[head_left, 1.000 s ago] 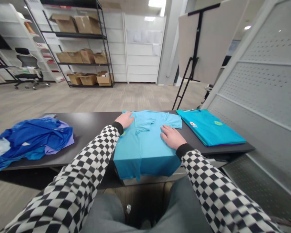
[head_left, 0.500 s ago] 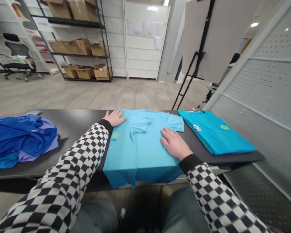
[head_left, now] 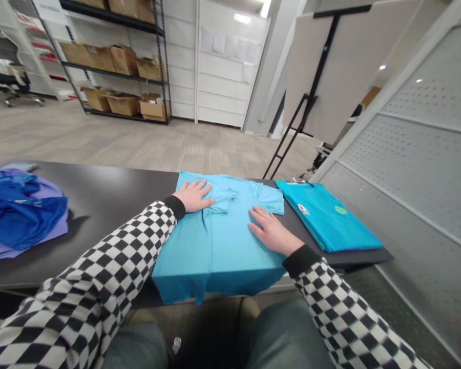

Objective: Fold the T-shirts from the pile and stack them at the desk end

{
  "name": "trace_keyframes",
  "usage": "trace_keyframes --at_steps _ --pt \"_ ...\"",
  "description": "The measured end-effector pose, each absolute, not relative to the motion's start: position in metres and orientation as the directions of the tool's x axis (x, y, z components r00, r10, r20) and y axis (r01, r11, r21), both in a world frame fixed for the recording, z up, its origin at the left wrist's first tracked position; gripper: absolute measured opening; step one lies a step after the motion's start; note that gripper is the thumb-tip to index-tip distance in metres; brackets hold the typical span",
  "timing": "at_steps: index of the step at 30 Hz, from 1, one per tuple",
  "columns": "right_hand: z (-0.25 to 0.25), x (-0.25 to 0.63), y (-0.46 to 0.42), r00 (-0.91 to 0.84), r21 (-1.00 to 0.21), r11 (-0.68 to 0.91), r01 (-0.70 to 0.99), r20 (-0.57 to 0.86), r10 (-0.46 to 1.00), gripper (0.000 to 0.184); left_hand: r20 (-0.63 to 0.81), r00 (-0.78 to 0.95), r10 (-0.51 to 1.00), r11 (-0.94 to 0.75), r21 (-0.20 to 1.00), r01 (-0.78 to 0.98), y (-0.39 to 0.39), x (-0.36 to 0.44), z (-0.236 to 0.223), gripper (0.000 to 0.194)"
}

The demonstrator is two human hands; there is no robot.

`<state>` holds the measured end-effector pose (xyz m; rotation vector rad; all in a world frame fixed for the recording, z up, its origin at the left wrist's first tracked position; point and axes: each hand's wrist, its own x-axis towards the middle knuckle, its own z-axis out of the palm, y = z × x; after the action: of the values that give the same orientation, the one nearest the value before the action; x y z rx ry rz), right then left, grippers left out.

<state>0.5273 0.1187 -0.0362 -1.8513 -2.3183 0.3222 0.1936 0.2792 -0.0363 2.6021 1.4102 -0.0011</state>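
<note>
A light blue T-shirt [head_left: 230, 241] lies on the dark table, its lower end hanging over the near edge. One sleeve is folded inward across its middle, and another sleeve points out to the right. My left hand [head_left: 194, 197] rests flat on the shirt's upper left, fingers spread, the fingertips touching the folded sleeve. On the right half of the cloth lies my right hand [head_left: 272, 231], palm down with its fingers stretched out. Neither hand grips anything.
A folded stack of turquoise shirts [head_left: 330, 218] sits at the table's right end. Crumpled blue and purple clothes [head_left: 19, 210] lie at the left of the table [head_left: 107, 200]. A board on a black stand [head_left: 307, 102] and a perforated panel [head_left: 415, 143] rise beyond and to the right.
My left hand first slid outward to the shirt's left edge, then came back in over the folded sleeve. The shirt's left side is spread wider. My right hand stays nearly in place.
</note>
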Motion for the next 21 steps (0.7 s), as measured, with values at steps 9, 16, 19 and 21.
trace_keyframes --at_steps 9,16,19,21 --pt "0.038 0.597 0.229 0.079 -0.136 -0.062 0.989 0.126 0.989 0.037 0.041 0.554 0.831 -0.548 0.22 0.807 0.28 0.193 -0.03 0.085" --pt "0.036 0.622 0.29 0.112 -0.055 -0.115 0.992 -0.056 0.992 0.014 0.274 0.547 0.791 -0.603 0.202 0.771 0.293 0.182 -0.024 0.056" --pt "0.043 0.627 0.29 0.115 -0.076 -0.123 0.989 -0.106 0.988 0.013 0.339 0.527 0.779 -0.609 0.212 0.764 0.299 0.174 -0.021 0.051" --pt "0.051 0.626 0.288 0.107 -0.104 -0.119 0.987 -0.112 0.988 0.019 0.375 0.492 0.785 -0.595 0.238 0.768 0.302 0.169 -0.018 0.049"
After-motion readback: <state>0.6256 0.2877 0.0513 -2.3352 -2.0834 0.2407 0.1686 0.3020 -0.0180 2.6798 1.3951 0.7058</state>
